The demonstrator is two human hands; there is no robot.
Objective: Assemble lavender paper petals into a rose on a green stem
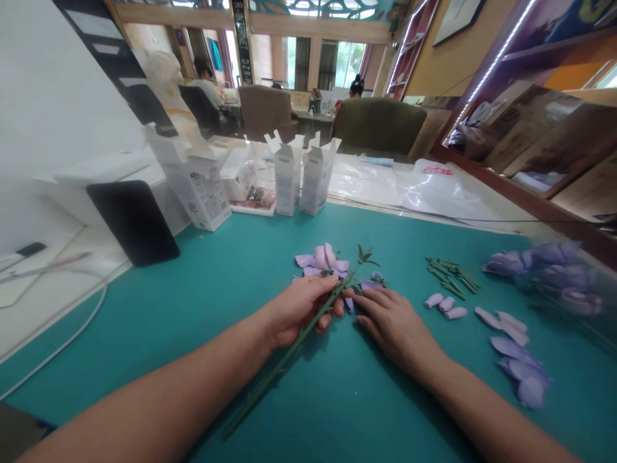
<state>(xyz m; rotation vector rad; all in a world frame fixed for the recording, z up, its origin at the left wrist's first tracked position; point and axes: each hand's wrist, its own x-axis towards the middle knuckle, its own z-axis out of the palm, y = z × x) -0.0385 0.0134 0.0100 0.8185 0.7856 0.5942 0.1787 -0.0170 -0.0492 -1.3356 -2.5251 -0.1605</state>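
Note:
My left hand [299, 305] is closed around a long green artificial flower stem [282, 361], which slants from the lower left up to small leaves at its tip. Just beyond that hand, a lilac flower bud [324, 256] stands among loose purple petals [304, 260]. Lying low over the mat, my right hand [398, 325] has its fingers stretched out beside the left fingertips. Its fingertips reach a purple petal [371, 285]; whether they touch it is hard to see. A small green-and-purple piece [377, 277] lies just behind them.
On the teal mat [385, 411], short green stems [453, 278], small petals [456, 313] and larger purple petals [525, 370] lie at right, near blurred purple flowers [562, 273]. White boxes [315, 180] and a black tablet [132, 222] stand behind. Two people sit in the background.

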